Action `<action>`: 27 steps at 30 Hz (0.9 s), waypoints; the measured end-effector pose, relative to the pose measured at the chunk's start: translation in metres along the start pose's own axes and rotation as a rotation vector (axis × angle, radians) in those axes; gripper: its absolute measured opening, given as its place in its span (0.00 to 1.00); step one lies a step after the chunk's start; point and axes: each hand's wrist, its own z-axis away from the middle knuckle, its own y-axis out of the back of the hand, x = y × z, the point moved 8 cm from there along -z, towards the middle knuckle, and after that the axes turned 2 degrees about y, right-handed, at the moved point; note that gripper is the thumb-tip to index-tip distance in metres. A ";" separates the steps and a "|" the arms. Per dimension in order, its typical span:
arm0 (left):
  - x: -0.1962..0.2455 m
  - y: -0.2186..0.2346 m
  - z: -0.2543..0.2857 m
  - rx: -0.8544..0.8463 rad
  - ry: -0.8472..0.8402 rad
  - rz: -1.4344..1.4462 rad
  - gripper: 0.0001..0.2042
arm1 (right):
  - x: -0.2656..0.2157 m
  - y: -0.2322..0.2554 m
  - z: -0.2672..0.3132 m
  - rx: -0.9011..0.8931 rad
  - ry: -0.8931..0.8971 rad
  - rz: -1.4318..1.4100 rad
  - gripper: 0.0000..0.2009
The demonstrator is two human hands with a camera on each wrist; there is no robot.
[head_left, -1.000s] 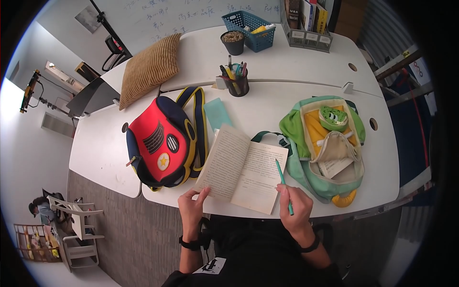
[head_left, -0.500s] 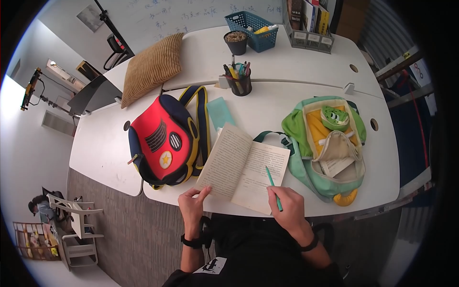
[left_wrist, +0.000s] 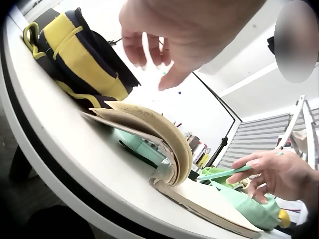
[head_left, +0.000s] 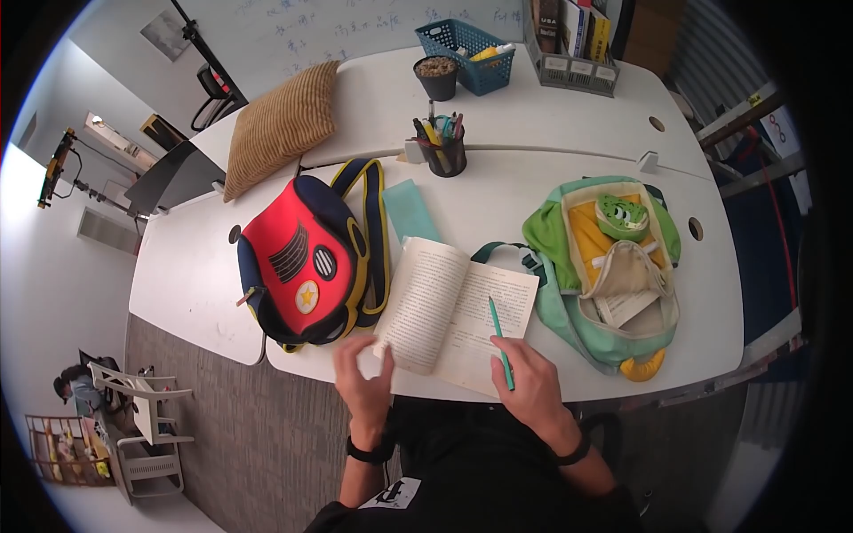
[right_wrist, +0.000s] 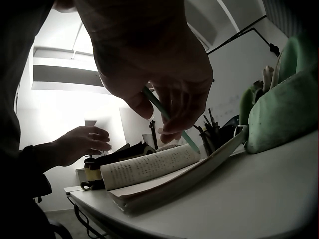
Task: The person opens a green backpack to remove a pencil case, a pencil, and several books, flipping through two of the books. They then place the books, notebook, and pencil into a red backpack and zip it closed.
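Note:
An open book [head_left: 426,298] lies near the table's front edge, its left pages curving up in the left wrist view. My left hand [head_left: 364,382] hovers by the book's lower left corner, thumb and fingers spread apart with nothing between them. Over the right page, my right hand [head_left: 533,382] pinches a slim green pencil [head_left: 496,322] between thumb and fingers. The pencil's far end slants over the printed lines. In the right wrist view, the pencil [right_wrist: 162,107] points down toward the book [right_wrist: 149,169].
A red and navy backpack [head_left: 289,253] stands left of the book; a green backpack [head_left: 569,311] lies open on the right. Behind are a teal notebook [head_left: 410,210], a pen cup [head_left: 447,158], a cushion [head_left: 283,124], a plant pot [head_left: 439,87] and a blue basket [head_left: 489,78].
My left hand has let go of the book's left corner, and the left pages have sagged into a curve. My right hand has moved left across the right page with the pencil.

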 end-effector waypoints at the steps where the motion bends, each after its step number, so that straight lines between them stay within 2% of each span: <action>1: 0.012 -0.010 0.002 -0.149 -0.103 0.075 0.17 | 0.000 0.000 0.000 -0.001 -0.005 -0.002 0.13; 4: 0.047 -0.056 0.023 -0.657 -0.422 0.161 0.23 | -0.002 -0.001 -0.002 0.000 -0.006 0.002 0.13; 7: 0.053 -0.082 0.046 -0.848 -0.422 -0.036 0.29 | 0.002 -0.003 -0.001 -0.011 0.004 0.034 0.13; 9: 0.045 -0.089 0.050 -0.850 -0.378 -0.035 0.31 | 0.005 -0.004 0.001 -0.039 0.003 0.069 0.14; 12: 0.035 -0.094 0.047 -0.854 -0.370 -0.039 0.31 | -0.006 0.012 0.001 0.114 0.069 0.051 0.15; 16: 0.033 -0.098 0.050 -0.906 -0.387 -0.056 0.28 | -0.003 0.012 -0.005 0.093 0.033 0.026 0.16; 19: 0.035 -0.095 0.049 -0.874 -0.420 -0.067 0.25 | -0.001 0.009 -0.004 0.093 0.021 0.000 0.16; 23: 0.026 -0.096 0.051 -0.814 -0.419 -0.038 0.18 | -0.006 0.010 0.000 0.137 0.045 -0.049 0.15; 27: 0.036 -0.094 0.047 -0.766 -0.407 0.003 0.10 | -0.013 0.022 -0.001 0.228 0.071 -0.051 0.15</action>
